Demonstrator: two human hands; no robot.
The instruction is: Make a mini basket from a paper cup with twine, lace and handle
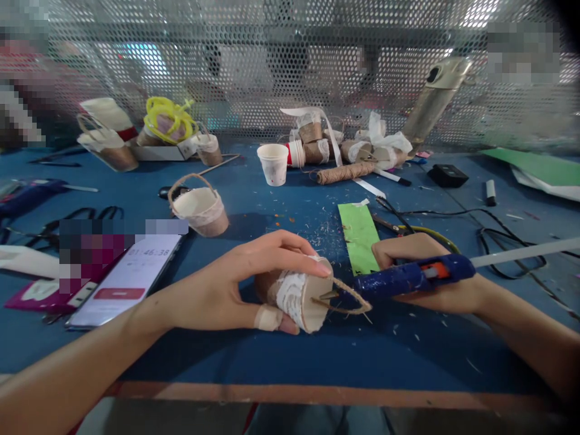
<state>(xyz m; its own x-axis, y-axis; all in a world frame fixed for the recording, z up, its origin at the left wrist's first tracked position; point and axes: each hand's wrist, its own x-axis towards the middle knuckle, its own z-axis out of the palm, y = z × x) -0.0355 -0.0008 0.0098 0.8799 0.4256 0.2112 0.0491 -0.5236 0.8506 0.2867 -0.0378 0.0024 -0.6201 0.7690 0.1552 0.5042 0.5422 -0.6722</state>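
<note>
My left hand (244,281) grips a small paper-cup basket (296,296) wrapped in white lace and brown twine, lying on its side with its mouth turned to the right. A bandage is on that thumb. A twine handle (348,299) loops out from the cup's rim. My right hand (421,272) is closed around a blue glue gun (408,277) with an orange trigger, its nozzle pointing left at the cup's rim where the handle meets it. A white glue stick (525,252) sticks out of the gun's back.
On the blue table (290,350) lie a phone (131,278), a finished basket (202,208), a green paper strip (360,235), a white cup (274,163), a twine spool (344,173), black cables (498,232) and more baskets (109,142) near a perforated metal screen (254,66).
</note>
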